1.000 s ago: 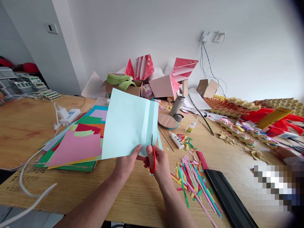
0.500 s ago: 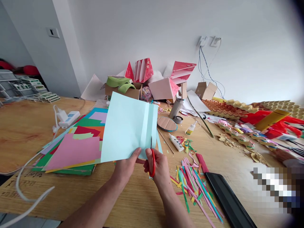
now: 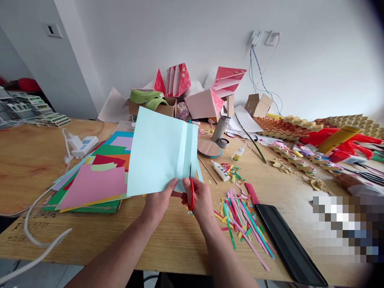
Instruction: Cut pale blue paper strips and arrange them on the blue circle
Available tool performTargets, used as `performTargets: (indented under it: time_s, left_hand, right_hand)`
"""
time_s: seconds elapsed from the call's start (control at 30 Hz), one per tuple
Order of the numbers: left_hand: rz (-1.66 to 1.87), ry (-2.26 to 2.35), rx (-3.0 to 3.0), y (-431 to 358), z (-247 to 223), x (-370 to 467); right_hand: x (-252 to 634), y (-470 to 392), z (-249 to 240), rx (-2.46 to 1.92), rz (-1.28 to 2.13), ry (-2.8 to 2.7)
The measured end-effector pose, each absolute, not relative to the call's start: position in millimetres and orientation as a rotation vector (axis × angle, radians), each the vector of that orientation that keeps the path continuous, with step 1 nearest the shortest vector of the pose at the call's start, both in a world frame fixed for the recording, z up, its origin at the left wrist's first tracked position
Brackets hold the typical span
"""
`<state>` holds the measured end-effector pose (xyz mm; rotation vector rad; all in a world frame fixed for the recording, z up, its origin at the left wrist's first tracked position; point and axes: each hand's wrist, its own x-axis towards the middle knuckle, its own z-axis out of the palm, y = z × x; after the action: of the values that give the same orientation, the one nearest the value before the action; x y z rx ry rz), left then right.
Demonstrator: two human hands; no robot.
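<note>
A sheet of light blue paper with fold lines near its right side is held up in front of me. My left hand pinches its lower edge, thumb on the near face. In my right hand are red-handled scissors, their blades pointing up and lying along the paper's right-hand folds. The fingers behind the sheet are partly hidden. Left of the sheet lies a stack of coloured paper. Cut paper strips are heaped to the right of my right hand.
A white glue bottle, a smaller bottle, a cardboard disc and a grey flask stand or lie beyond my hands. A black tray is at right, a power strip at left. Egg cartons line the back right.
The camera view has tilted down slightly, so everything sits higher in the picture. Both hands keep their hold on the paper and scissors; the blades stay at the folds.
</note>
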<state>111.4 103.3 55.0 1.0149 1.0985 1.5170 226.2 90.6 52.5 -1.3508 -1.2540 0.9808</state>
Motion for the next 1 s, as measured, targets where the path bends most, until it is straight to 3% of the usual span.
performTargets:
  time_s: [1.0]
  left_hand:
    - [1.431, 1.026, 0.961, 102.5, 52.9, 111.4]
  right_hand:
    - [225.9, 89.5, 56.6, -1.346, 1.021, -1.181]
